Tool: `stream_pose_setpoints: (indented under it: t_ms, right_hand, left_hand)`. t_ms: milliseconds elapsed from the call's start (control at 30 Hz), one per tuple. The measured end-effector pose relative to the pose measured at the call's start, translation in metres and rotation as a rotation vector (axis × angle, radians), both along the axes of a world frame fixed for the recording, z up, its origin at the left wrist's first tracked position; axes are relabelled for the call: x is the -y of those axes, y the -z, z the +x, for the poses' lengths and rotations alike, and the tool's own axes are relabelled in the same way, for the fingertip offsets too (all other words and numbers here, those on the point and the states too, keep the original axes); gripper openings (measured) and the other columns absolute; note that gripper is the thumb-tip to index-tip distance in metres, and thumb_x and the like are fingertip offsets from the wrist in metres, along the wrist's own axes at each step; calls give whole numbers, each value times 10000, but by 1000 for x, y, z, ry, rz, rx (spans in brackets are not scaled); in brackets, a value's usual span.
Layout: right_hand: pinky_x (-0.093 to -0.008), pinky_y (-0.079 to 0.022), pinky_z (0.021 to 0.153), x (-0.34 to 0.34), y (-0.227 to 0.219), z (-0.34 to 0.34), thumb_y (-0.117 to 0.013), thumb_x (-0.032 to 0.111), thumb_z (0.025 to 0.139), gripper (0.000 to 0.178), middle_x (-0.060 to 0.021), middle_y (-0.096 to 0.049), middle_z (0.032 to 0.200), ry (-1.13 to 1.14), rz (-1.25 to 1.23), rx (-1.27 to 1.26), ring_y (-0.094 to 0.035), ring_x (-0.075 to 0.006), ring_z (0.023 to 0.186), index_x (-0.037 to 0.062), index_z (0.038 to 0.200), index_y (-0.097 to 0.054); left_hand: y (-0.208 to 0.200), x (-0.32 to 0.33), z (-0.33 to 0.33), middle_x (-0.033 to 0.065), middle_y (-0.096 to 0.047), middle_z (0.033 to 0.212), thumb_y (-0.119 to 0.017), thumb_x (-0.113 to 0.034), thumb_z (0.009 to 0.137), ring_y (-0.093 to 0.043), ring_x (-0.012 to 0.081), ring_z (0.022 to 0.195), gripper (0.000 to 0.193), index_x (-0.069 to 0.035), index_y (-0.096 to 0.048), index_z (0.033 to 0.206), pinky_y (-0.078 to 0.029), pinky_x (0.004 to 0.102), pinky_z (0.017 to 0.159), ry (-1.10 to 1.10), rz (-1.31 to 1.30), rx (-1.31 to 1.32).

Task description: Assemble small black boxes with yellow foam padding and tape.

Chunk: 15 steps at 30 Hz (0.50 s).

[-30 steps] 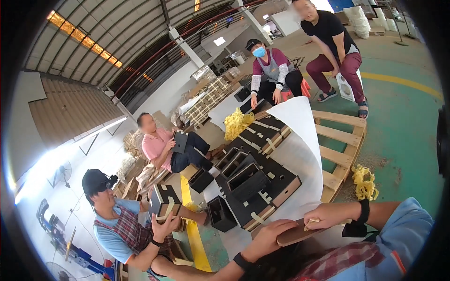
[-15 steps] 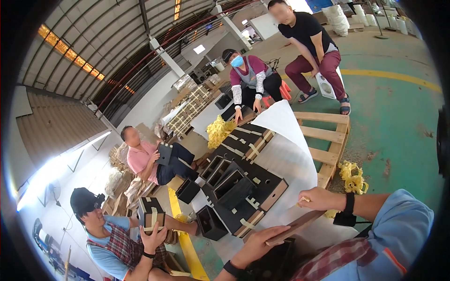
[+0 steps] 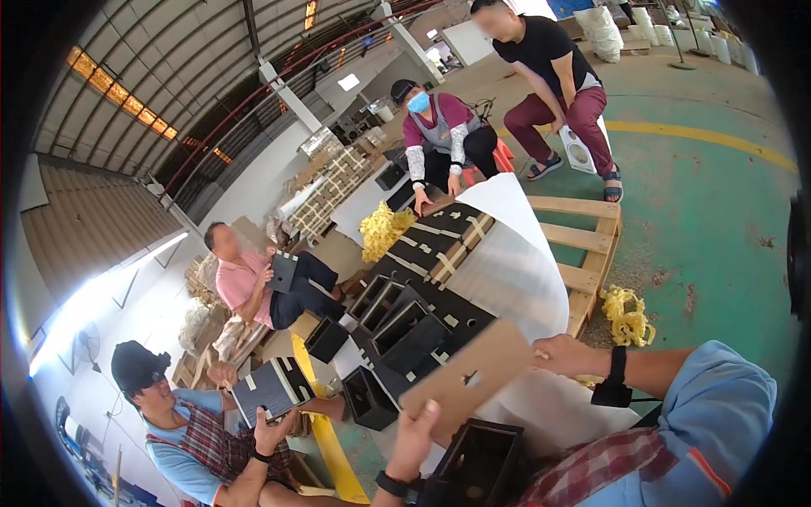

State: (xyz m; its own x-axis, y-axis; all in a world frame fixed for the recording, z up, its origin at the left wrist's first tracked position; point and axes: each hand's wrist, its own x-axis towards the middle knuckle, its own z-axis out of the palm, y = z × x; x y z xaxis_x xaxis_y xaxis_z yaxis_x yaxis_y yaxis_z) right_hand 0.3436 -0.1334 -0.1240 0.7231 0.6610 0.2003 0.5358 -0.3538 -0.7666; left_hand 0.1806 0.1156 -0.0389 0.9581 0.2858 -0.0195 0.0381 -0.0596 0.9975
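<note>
My left hand (image 3: 412, 441) pinches a brown board (image 3: 476, 365).
My right hand (image 3: 571, 355) curls near its edge; I can't tell what it holds.

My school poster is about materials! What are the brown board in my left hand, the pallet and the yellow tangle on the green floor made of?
The brown board looks like matt fibreboard: smooth, with no clear grain. The pallet seems bare wood: pale, unpainted planks. The yellow tangle may be paper or plastic tape, finish unclear: thin, crinkled strips.
</note>
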Motion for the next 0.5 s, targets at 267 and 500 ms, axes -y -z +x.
stream_pose_setpoints:
  t_ms: [267, 500]
  right_hand:
    - [-428, -465, 604, -38, -27, -72, -466, 356, 899, 244, -119, -620, 776, -444, 181, 95, -599, -334, 701, 129, 962, -528]
    - [-425, -458, 570, -55, -4, -101, -457, 312, 898, 212, -128, -608, 729, -751, 33, 42, -594, -328, 665, 119, 899, -545]
  left_hand:
    - [-11, -26, -11, 120, -557, 1110, -406, -299, 937, -584, 240, 973, 391, -19, -435, 1208, -512, 391, 741, -190, -265, 182]
    - [14, -93, -48, 91, -510, 1204, -437, -229, 931, -491, 225, 1116, 368, -14, -430, 1230, -434, 377, 905, -334, -300, 296]
